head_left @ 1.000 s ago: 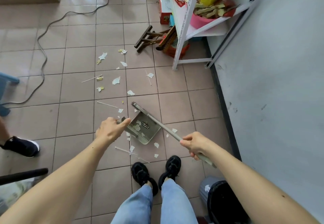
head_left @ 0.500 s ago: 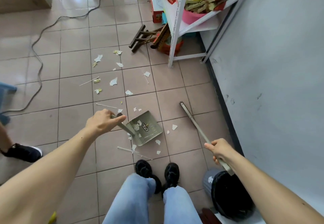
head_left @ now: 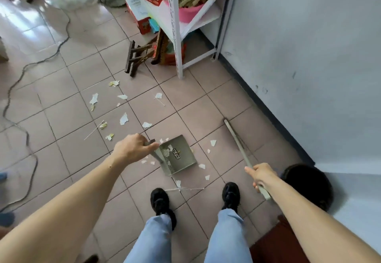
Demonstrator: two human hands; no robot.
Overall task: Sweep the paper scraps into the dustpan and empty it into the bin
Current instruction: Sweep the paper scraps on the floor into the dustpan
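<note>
Left hand [head_left: 132, 148] grips the dustpan [head_left: 178, 155] handle, pan on the floor ahead of the feet, a few scraps [head_left: 123, 118] inside, most loose beyond; right hand [head_left: 260, 175] grips the broom [head_left: 237, 141] stick; bin [head_left: 307, 186] at right by the wall [head_left: 309, 56]. Risks: tilting spills scraps; stick strikes wall or shelf [head_left: 177, 36]. Open floor lies left; cable [head_left: 18, 77] there.

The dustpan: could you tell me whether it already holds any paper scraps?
Yes, several white paper scraps lie inside the dustpan, whose handle the left hand holds.
</note>
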